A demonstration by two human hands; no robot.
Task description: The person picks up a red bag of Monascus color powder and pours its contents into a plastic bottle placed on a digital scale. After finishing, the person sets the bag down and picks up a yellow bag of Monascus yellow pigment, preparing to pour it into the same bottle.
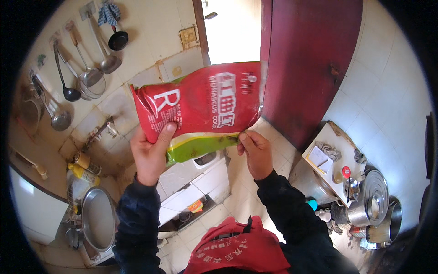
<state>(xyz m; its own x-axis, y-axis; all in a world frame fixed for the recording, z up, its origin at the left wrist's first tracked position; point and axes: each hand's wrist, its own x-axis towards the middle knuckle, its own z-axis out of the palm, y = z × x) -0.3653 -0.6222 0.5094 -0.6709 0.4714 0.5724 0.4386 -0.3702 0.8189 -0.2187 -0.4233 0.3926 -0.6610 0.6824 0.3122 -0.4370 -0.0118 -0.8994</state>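
Observation:
A red and green plastic packet point(198, 102) bearing white writing is held up sideways in front of me. My left hand point(152, 154) grips its lower left end, the thumb flat on the red front and the fingers hidden behind. My right hand point(255, 150) pinches the lower right corner of the green edge between thumb and fingers. The contents of the packet cannot be seen. Below it, behind, part of a white device point(208, 160) with a dark panel shows on a tiled counter point(215, 174).
Ladles and strainers point(91, 77) hang on the left wall above a tap point(111, 128). A large metal basin point(98, 219) stands lower left. A dark red door point(304, 61) is beyond the packet. On the right are a cluttered board point(311, 150) and metal pots point(383, 219).

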